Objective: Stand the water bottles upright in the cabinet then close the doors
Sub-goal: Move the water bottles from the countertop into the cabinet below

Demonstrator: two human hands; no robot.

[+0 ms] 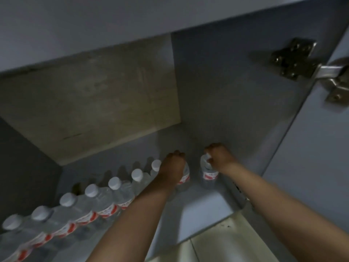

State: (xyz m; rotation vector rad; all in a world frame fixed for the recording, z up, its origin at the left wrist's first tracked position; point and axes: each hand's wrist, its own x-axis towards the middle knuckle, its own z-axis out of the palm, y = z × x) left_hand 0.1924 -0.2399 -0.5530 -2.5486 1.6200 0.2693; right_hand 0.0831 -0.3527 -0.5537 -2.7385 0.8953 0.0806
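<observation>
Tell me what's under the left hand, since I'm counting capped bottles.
A water bottle with a red-and-white label stands under the left hand. The hand covers its top, so its cap cannot be seen.

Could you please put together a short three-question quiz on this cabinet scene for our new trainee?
1. True or false: the right cabinet door is already closed.
2. What does the left hand grip?
A. a door hinge
B. a water bottle
C. nothing
3. Fill in: the row of bottles along the back wall stands ____.

Key:
1. False; it stands open, and its hinge shows.
2. B; the left hand grips the top of a bottle, and the right hand grips another bottle beside it.
3. Upright, white caps on top.
</observation>
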